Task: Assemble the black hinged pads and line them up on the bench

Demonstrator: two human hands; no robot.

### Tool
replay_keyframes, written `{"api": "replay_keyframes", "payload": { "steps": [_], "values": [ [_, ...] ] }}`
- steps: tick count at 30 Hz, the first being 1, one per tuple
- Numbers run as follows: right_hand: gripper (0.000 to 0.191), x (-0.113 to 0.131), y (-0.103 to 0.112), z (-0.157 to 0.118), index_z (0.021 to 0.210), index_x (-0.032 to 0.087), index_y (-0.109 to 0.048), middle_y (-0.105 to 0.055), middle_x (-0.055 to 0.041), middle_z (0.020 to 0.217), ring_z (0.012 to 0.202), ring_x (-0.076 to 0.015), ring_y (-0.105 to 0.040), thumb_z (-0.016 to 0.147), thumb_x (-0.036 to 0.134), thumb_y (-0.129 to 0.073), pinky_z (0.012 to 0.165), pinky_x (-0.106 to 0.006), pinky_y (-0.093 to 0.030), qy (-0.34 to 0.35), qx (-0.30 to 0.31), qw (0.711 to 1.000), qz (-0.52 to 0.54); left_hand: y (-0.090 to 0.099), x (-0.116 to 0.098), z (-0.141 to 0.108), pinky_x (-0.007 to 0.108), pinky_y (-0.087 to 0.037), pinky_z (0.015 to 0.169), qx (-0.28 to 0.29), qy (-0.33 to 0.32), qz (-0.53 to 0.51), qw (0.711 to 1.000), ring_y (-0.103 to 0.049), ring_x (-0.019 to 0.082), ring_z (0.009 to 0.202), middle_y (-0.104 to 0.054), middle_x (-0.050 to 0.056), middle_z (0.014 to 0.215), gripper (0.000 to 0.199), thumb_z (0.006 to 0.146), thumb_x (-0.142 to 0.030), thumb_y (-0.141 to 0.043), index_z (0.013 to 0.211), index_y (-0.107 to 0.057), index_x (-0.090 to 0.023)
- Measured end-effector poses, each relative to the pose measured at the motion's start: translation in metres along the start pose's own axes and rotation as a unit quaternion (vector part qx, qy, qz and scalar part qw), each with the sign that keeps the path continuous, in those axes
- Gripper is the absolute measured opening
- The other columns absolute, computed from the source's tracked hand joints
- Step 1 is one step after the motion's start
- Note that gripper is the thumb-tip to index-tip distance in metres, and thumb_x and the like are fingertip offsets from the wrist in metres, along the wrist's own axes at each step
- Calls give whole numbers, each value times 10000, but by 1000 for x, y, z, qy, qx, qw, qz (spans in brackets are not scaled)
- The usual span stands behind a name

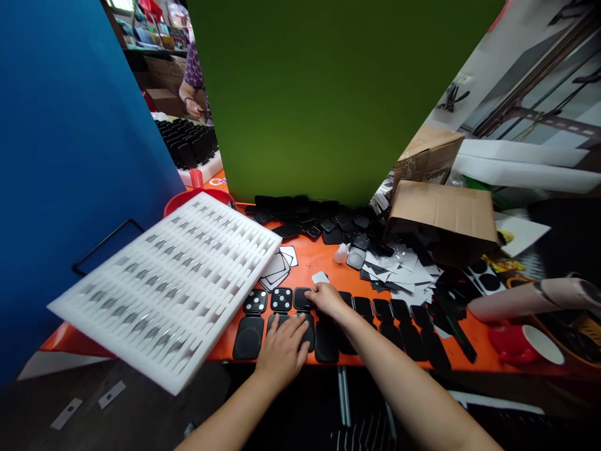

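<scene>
A row of black hinged folding cases lies opened out along the front edge of the orange table. The two leftmost upper halves, the first black case lid and the second lid, carry several white dots. My left hand rests palm down on the lower halves of the second and third cases, fingers stretched. At the third case's plain upper half, my right hand is closed in a pinch; what its fingertips hold is hidden. A small white rounded piece shows just beyond the right hand; whether it is held I cannot tell.
A white foam tray with slots leans over the left side. Behind are piled black cases, white paper scraps and a cardboard box. A red mug stands right. Another person's hand shows far left.
</scene>
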State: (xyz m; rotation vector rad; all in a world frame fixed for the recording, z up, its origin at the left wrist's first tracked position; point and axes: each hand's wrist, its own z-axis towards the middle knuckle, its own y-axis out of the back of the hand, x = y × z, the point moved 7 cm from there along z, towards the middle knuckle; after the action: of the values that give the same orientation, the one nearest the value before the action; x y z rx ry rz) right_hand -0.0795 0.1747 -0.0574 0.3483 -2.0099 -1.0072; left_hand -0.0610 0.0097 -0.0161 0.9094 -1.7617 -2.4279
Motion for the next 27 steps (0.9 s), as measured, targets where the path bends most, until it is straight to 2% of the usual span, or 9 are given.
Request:
{"api": "replay_keyframes", "payload": {
  "steps": [4, 8, 12, 15, 16, 18, 20, 23, 27],
  "values": [
    [263, 1, -1, 0, 612, 171, -549, -583, -17, 554, 502, -126, -516, 728, 405, -522, 469, -222, -297, -9, -5, 1000, -22, 0, 0, 0, 506, -236, 994, -6, 1, -4, 1000, -470, 235, 1095, -493, 50, 1242, 391, 793, -281, -464, 1182, -474, -239],
    [247, 11, 6, -2, 646, 166, -560, -608, -53, 636, 602, -164, -547, 686, 409, -579, 514, -237, -318, 0, -21, 998, -53, 1, 1, 0, 505, -239, 994, -10, 4, -6, 1000, -469, 234, 1099, -498, 47, 1238, 393, 782, -281, -481, 1172, -482, -239],
    [379, 22, 17, -13, 870, 138, -560, -620, -96, 744, 698, -217, -563, 649, 440, -620, 578, -271, -352, 9, -55, 994, -90, -1, 2, 0, 512, -244, 990, -2, 9, -6, 1000, -470, 232, 1097, -494, 32, 1243, 392, 783, -284, -476, 1173, -477, -247],
    [300, 33, 19, -32, 1004, 161, -537, -626, -88, 835, 802, -211, -563, 776, 352, -500, 684, -291, -386, 85, -84, 985, -122, 0, 2, -1, 503, -247, 991, -9, 7, -4, 1000, -475, 233, 1091, -499, 37, 1237, 388, 785, -285, -471, 1170, -483, -245],
    [257, 38, 16, -41, 1021, 180, -544, -624, -84, 903, 875, -201, -551, 816, 293, -438, 746, -296, -385, 135, -81, 979, -128, 0, 2, -1, 500, -244, 993, -13, 6, -4, 1000, -477, 235, 1089, -500, 42, 1236, 387, 784, -283, -470, 1168, -487, -242],
    [304, 43, 6, -59, 1073, 206, -544, -579, -70, 1084, 1048, -183, -478, 841, 186, -349, 887, -309, -336, 230, -53, 962, -137, 0, 2, -1, 495, -238, 996, -18, 5, -8, 1000, -479, 238, 1085, -500, 51, 1235, 398, 779, -271, -471, 1175, -483, -237],
    [376, 40, -7, -71, 1167, 207, -492, -483, -57, 1237, 1162, -176, -386, 831, 141, -336, 976, -332, -266, 277, -8, 950, -148, 0, 2, -1, 494, -236, 997, -16, 8, -13, 1000, -482, 241, 1080, -510, 57, 1224, 418, 770, -255, -479, 1187, -472, -233],
    [427, 33, -21, -73, 1234, 193, -429, -389, -63, 1313, 1197, -189, -351, 814, 137, -375, 1012, -370, -218, 262, 35, 951, -160, -4, 3, 0, 490, -236, 998, -3, 5, -16, 1000, -476, 241, 1089, -516, 57, 1216, 421, 777, -241, -466, 1198, -460, -230],
    [397, 38, -24, -65, 1195, 205, -472, -408, -65, 1298, 1174, -201, -383, 803, 154, -427, 1029, -385, -140, 242, 42, 956, -161, -9, 3, -1, 486, -243, 999, 12, -13, -1, 1000, -455, 238, 1116, -488, 53, 1246, 424, 797, -224, -431, 1222, -432, -223]
  ]
}}
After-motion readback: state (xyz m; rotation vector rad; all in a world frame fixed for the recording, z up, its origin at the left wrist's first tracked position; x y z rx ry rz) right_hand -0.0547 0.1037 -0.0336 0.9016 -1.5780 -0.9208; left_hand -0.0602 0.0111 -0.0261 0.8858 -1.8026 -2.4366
